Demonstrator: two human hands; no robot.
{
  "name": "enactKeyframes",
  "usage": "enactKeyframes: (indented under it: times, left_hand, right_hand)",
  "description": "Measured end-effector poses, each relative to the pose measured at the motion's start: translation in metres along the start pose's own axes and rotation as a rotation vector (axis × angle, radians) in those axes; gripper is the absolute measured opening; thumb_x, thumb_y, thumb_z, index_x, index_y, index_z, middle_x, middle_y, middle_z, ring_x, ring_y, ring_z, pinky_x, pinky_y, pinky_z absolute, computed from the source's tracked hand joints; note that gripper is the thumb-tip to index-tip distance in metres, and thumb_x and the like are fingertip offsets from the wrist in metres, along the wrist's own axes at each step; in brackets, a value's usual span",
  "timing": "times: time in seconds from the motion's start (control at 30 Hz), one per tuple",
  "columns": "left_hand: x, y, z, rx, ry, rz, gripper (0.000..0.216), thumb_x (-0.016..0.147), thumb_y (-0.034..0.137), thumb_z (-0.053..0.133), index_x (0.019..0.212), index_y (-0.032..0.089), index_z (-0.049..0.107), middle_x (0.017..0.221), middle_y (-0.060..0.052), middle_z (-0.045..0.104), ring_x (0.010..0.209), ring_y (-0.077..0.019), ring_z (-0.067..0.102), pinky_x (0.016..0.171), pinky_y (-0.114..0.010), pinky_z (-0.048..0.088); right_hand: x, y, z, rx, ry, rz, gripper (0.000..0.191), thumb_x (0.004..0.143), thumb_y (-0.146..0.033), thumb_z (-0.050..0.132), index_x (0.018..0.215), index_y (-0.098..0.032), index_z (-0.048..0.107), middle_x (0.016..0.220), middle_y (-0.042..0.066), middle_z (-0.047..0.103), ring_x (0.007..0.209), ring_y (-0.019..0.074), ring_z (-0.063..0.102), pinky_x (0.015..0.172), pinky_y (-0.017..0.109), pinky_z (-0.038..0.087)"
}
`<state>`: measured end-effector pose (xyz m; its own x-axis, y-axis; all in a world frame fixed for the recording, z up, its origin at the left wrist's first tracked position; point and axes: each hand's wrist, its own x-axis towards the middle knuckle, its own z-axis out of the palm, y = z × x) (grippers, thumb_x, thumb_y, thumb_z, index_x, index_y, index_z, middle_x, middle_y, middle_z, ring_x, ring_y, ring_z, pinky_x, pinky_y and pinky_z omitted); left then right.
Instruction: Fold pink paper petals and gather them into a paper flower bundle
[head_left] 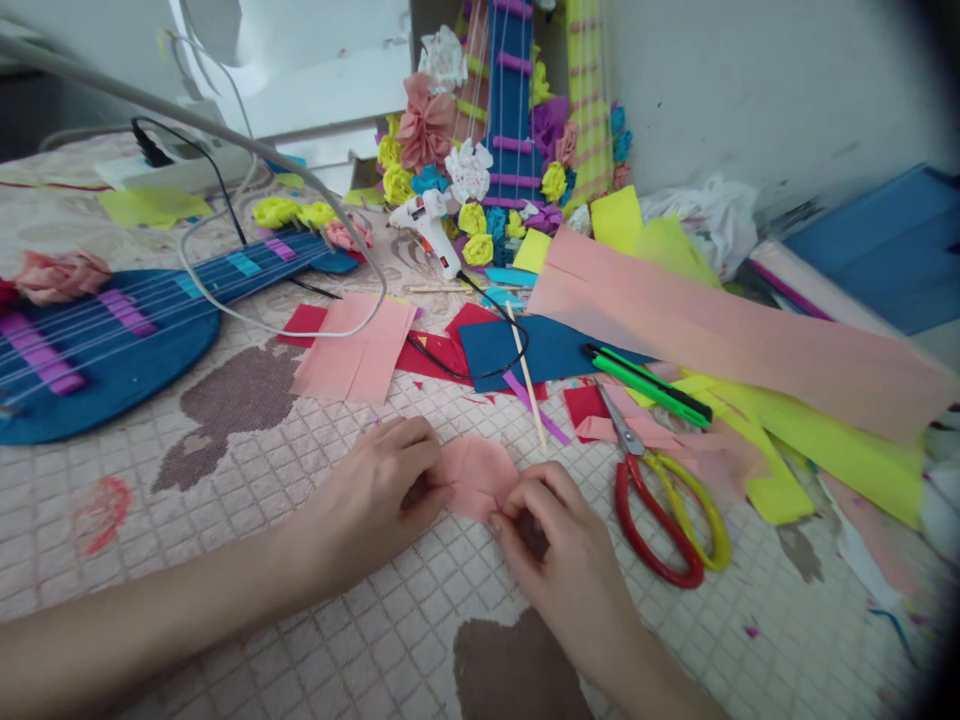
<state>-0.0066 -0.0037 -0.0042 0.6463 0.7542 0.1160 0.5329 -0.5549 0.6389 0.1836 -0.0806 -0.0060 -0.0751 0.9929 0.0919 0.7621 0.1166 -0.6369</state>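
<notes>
The rounded pink paper (474,472) is in the middle before me; my left hand (386,482) pinches its edge at nine o'clock, my right hand (566,540) pinches it at four. From it, the scissors (633,441) rest at three o'clock, the green cutter (652,386) at two, the glue gun (431,228) near twelve.

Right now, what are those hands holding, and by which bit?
A rounded pink paper piece: the left fingers pinch its left edge, the right fingers its lower right edge.

Two hands (405,478) (559,530), one glue gun (438,236)
</notes>
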Motion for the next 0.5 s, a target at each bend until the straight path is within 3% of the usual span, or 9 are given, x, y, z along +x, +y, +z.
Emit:
enactKeyframes:
  times: [0.3, 0.5]
  left_hand:
    - [-0.0023, 0.0034, -0.0008, -0.107, 0.029, -0.025, 0.011, 0.081, 0.006, 0.049, 0.078, 0.016, 0.052, 0.083, -0.002, 0.052, 0.077, -0.0146, 0.049, 0.07, -0.029, 0.04]
    - [0.0005, 0.002, -0.0066, -0.142, -0.05, 0.016, 0.02, 0.081, 0.004, 0.048, 0.08, 0.018, 0.061, 0.087, -0.001, 0.055, 0.081, -0.0138, 0.052, 0.073, -0.028, 0.04]
  right_hand:
    - [0.0006, -0.0005, -0.0026, 0.03, -0.031, -0.001, 0.014, 0.082, -0.009, 0.049, 0.084, -0.022, 0.053, 0.088, 0.001, 0.052, 0.073, 0.0132, 0.055, 0.062, 0.026, 0.043]
    - [0.0016, -0.003, -0.0059, 0.017, -0.064, 0.018, 0.011, 0.085, -0.013, 0.047, 0.086, -0.022, 0.055, 0.089, 0.002, 0.052, 0.071, 0.0136, 0.054, 0.061, 0.027, 0.042]
